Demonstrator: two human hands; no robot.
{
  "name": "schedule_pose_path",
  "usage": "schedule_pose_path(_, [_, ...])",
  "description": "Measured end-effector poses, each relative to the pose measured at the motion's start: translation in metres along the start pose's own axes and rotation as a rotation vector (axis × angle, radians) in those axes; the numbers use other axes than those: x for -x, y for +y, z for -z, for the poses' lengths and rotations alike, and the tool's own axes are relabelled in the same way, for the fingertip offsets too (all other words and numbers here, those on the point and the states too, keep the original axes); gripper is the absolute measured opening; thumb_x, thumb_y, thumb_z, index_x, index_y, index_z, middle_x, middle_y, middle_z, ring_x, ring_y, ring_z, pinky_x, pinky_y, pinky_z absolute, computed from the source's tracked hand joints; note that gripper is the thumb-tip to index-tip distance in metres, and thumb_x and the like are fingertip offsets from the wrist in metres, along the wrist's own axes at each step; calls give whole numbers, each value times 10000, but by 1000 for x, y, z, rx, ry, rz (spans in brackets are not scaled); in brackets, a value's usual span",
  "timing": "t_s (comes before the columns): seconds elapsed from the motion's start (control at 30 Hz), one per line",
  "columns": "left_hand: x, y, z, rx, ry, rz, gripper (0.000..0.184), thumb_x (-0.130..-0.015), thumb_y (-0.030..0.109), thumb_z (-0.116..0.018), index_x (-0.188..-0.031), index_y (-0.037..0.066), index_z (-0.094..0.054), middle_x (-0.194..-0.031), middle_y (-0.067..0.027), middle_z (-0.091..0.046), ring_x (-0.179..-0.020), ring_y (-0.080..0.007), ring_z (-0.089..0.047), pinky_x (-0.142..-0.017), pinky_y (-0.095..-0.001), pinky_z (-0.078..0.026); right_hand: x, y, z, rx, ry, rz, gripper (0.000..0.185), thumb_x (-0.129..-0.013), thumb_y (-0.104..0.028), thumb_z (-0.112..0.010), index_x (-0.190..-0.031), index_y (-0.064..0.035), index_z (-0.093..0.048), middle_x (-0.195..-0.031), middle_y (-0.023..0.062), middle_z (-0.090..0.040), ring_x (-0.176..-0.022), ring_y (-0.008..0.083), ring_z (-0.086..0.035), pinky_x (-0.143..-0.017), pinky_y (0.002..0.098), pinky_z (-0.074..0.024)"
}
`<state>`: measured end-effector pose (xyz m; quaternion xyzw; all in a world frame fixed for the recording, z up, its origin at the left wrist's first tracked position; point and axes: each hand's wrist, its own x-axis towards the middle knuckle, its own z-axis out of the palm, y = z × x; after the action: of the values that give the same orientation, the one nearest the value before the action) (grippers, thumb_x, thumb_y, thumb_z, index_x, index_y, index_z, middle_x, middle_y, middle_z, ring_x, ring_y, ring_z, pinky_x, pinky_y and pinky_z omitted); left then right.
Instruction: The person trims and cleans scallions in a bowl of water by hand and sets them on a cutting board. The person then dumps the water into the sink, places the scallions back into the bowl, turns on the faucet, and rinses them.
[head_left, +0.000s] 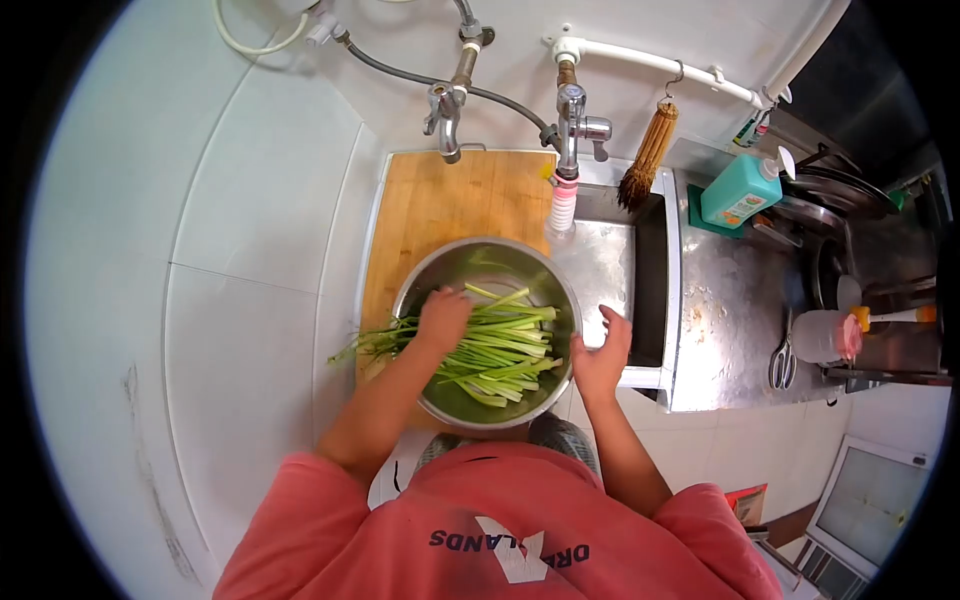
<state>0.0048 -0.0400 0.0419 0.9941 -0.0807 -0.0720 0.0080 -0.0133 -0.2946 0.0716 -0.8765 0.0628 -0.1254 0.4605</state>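
A wide metal bowl [478,412] stands on the wooden board, filled with green celery stalks [505,345]. Their cut ends point right, while the thin leafy ends hang over the left rim. Over the left part of the bunch, my left hand [443,318] has its fingers curled round the stalks; the fingertips are partly hidden. My right hand [603,355] is just outside the bowl's right rim, thumb and fingers apart, holding nothing. The thumb is close to the rim; whether it touches I cannot tell.
Behind the bowl are two metal taps [447,120] on the wall, one with a pink-and-white hose [563,205]. Right are a sink [605,270], a hanging brush [655,145], a green pump bottle [740,192], scissors [783,362] and a pink-lidded jar [825,337]. A tiled wall [245,360] borders the left.
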Motion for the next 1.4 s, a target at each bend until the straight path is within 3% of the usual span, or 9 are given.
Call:
schedule_pose_path(0.1, [2, 26, 0, 482, -110, 37, 120, -769, 44, -548, -859, 19, -624, -980, -98, -602, -933, -329, -534, -821, -426, -412, 20, 45, -19, -666, -443, -557, 528, -694, -104, -714, -1152, 43, -494, -992, 150, -604, -848, 184, -579, -738, 292, -466])
schedule_pose_path(0.3, [34, 34, 62, 454, 522, 60, 237, -738, -60, -506, -928, 37, -608, -1042, -122, -584, -1017, -322, -510, -875, -392, -396, 13, 44, -41, -455, -396, -544, 195, -706, 12, -555, -878, 51, -637, -753, 80, -632, -639, 122, -556, -599, 257, -450])
schedule_pose_path(0.6, [53, -4, 45, 380, 375, 134, 150, -696, 29, -602, -841, 61, -586, -958, -88, -590, -974, -297, -504, -867, -413, -374, -49, 8, -118, -710, -437, -581, 266, -746, -69, -621, -981, 50, -586, -838, 111, -627, -694, 160, -582, -639, 275, -461])
schedule_pose_path(0.7, [54, -13, 33, 415, 418, 97, 159, -697, 37, -592, -853, 69, -586, -926, -77, -579, -969, -275, -505, -879, -408, -370, -30, -7, -113, -211, -89, -199, 317, -754, -90, -642, -1023, 31, -526, -914, 106, -573, -850, 198, -568, -749, 296, -445])
schedule_pose_path(0.8, [52, -25, 31, 474, 468, 142, 167, -700, 43, -594, -867, 59, -587, -931, -93, -579, -960, -285, -509, -865, -399, -383, -22, -59, -76, -172, 56, -126, 298, -725, -41, -643, -984, 6, -505, -880, 90, -518, -758, 209, -540, -686, 314, -450])
schedule_pose_path(0.97, [31, -28, 28, 652, 318, 88, 223, -722, 9, -578, -944, 32, -570, -959, -142, -570, -952, -333, -504, -830, -408, -411, -72, -150, -85, -446, -1, 240, 184, -728, -61, -676, -844, -27, -536, -710, 44, -515, -568, 145, -496, -524, 260, -412])
schedule_pose_path(1.1, [-1, -23, 57, 702, 436, -3, 264, -722, -6, -571, -984, 27, -555, -966, -135, -563, -931, -331, -507, -826, -404, -418, -131, -225, -106, -123, 70, 419, 292, -761, -229, -693, -761, -14, -495, -586, 75, -542, -487, 191, -506, -506, 293, -423])
schedule_pose_path(1.2, [-13, -35, 72, 662, 419, -10, 258, -720, -7, -571, -976, 28, -559, -966, -136, -561, -930, -325, -507, -833, -394, -418, -144, -231, -102, -18, 47, 333, 293, -775, -240, -660, -718, -38, -456, -562, 94, -526, -514, 289, -533, -488, 384, -404])
schedule_pose_path(1.4, [-9, -53, 38, 579, 241, 38, 223, -703, -13, -551, -920, 25, -586, -976, -129, -567, -954, -314, -505, -852, -391, -414, -143, -226, -82, -85, 5, 481, 275, -770, -256, -665, -726, -54, -483, -553, 60, -526, -463, 236, -517, -453, 357, -402])
